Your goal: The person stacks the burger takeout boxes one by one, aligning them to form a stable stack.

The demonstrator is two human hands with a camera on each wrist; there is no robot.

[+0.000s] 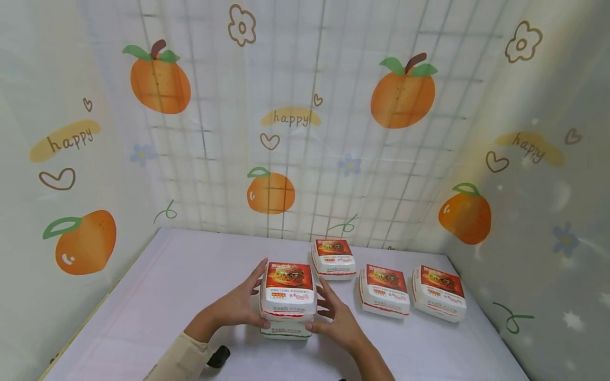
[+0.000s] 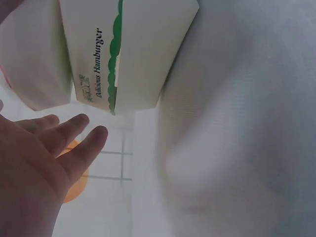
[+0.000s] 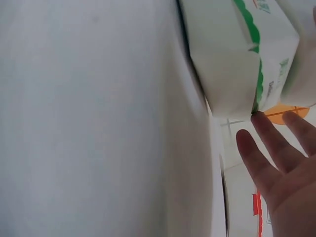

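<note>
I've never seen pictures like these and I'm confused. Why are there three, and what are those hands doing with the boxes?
All three pictures show one moment. The big one comes from a camera on a person's head, looking down at a white table. The other two come from cameras on each wrist, so they look very close and tilted.

The left hand and right hand have straight fingers on either side of a red-topped burger box. It sits on a green-trimmed burger box. Up close, that green-trimmed box shows beside the left hand's fingers.

Three more burger boxes stand apart on the table, to the right.
</note>
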